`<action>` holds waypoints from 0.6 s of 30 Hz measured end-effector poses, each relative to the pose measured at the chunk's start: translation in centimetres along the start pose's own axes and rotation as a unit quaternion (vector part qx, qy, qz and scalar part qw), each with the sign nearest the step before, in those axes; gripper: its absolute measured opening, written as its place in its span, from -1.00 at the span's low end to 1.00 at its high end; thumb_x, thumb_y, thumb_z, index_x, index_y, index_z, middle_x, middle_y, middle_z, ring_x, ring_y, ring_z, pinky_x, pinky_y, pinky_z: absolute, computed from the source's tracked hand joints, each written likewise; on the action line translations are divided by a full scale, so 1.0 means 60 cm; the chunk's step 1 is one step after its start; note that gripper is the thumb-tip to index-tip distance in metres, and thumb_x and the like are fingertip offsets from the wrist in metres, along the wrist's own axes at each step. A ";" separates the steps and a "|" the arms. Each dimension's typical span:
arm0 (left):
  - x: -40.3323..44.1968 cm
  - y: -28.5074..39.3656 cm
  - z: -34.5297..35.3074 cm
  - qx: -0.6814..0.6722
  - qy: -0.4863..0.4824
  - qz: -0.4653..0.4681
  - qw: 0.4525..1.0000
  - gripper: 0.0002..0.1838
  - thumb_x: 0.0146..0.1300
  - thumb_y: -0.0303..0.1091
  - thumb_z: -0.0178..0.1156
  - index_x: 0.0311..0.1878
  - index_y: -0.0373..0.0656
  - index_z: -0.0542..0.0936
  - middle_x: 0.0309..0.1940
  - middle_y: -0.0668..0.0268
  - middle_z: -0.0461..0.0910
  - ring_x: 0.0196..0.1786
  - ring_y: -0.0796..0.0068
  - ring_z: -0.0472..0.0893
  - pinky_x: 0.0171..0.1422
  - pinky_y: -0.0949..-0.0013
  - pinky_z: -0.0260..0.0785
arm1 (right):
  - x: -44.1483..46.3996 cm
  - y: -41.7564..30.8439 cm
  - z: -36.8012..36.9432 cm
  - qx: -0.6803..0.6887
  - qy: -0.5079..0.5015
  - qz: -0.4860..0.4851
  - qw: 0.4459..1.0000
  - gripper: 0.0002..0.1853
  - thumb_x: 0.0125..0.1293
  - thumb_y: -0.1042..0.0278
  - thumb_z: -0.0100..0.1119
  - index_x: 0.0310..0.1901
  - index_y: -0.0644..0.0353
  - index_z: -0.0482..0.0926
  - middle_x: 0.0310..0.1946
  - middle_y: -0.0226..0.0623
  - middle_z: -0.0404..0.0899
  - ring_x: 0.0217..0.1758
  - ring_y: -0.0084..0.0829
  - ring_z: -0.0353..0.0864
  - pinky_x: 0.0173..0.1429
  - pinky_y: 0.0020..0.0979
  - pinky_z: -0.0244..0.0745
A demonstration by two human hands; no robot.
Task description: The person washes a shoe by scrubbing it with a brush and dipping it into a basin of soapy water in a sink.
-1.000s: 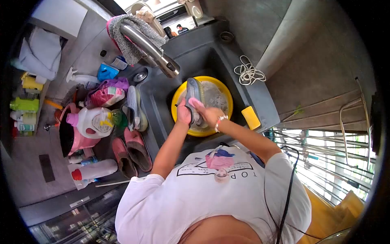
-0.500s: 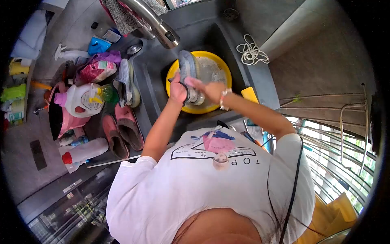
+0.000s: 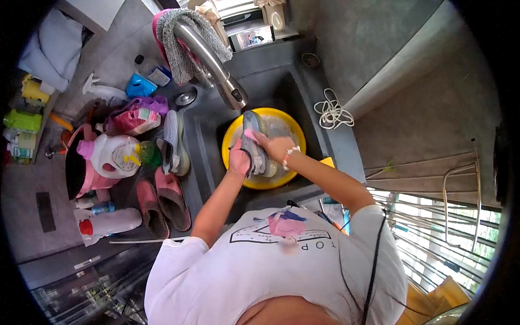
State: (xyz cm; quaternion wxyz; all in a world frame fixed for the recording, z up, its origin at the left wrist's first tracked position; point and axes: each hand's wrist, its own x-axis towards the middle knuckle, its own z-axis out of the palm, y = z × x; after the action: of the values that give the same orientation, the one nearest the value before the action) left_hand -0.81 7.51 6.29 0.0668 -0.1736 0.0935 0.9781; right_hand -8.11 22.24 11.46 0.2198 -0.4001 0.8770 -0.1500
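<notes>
- Gripping a grey shoe (image 3: 254, 142), the left hand (image 3: 238, 158) has its fingers curled in close at the shoe's near end, where a dark loop runs past them.
- Right hand (image 3: 278, 148), narrow grip: a small pink item (image 3: 249, 133) pinched at the fingertips, touching the shoe's upper.
- Shoe held over the yellow basin (image 3: 301, 135), left of its centre, far end toward eleven o'clock (twelve points away from the person). Basin sits in the dark sink (image 3: 208, 124), cloudy, sudsy water in it.
- From the basin: faucet (image 3: 216, 67) at eleven, white cord (image 3: 333, 112) at two, second shoe (image 3: 174, 142) at nine, pink footwear pair (image 3: 170, 200) at eight.
- Yellow block (image 3: 327, 162) between three and four, partly covered by the right forearm.
- Hard to make out: the pink item's full shape, mostly behind the fingers; left fingertips, hidden by the shoe; the small picture on the screen (image 3: 252, 39) at twelve.
</notes>
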 end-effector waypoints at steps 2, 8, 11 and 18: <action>0.010 0.002 0.004 -0.010 -0.016 0.012 1.000 -0.43 0.41 0.01 -0.31 0.32 -0.21 0.18 0.29 0.07 0.24 0.32 0.09 0.25 0.44 0.05 -0.02 | 0.020 -0.007 0.012 0.001 0.026 0.020 0.999 -0.47 0.36 0.15 -0.23 0.35 -0.29 -0.01 -0.31 0.01 0.61 -0.32 0.00 0.63 -0.26 -0.03 0.47; 0.003 0.019 0.002 0.014 -0.014 0.008 1.000 -0.42 0.40 0.06 -0.32 0.25 -0.19 0.30 0.18 0.09 0.38 0.23 0.08 0.36 0.35 0.04 0.13 | -0.079 -0.039 0.001 -0.005 -0.031 -0.052 0.998 -0.44 0.32 0.19 -0.13 0.35 -0.36 0.03 -0.48 -0.05 0.59 -0.46 -0.06 0.61 -0.37 -0.07 0.48; 0.028 0.019 -0.062 -0.011 -0.226 -0.089 0.970 -0.41 0.39 0.08 -0.30 0.26 -0.20 0.28 0.20 0.10 0.36 0.24 0.08 0.35 0.36 0.05 0.11 | -0.038 -0.009 -0.009 0.010 -0.023 -0.022 0.999 -0.46 0.34 0.17 -0.15 0.34 -0.30 0.06 -0.49 -0.05 0.58 -0.46 -0.05 0.61 -0.39 -0.06 0.46; 0.018 0.002 -0.013 -0.085 -0.175 -0.072 0.978 -0.40 0.40 0.07 -0.29 0.27 -0.22 0.25 0.21 0.06 0.33 0.27 0.06 0.31 0.39 0.03 0.05 | -0.057 0.003 0.016 0.015 0.032 -0.041 0.999 -0.41 0.31 0.13 -0.08 0.37 -0.29 0.03 -0.55 -0.07 0.56 -0.52 -0.07 0.58 -0.44 -0.12 0.45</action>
State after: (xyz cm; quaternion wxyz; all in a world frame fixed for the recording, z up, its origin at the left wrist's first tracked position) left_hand -1.59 7.37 5.22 0.1369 -0.0113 -0.0155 0.9904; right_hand -5.78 24.90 11.45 0.1912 -0.4273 0.8641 -0.1849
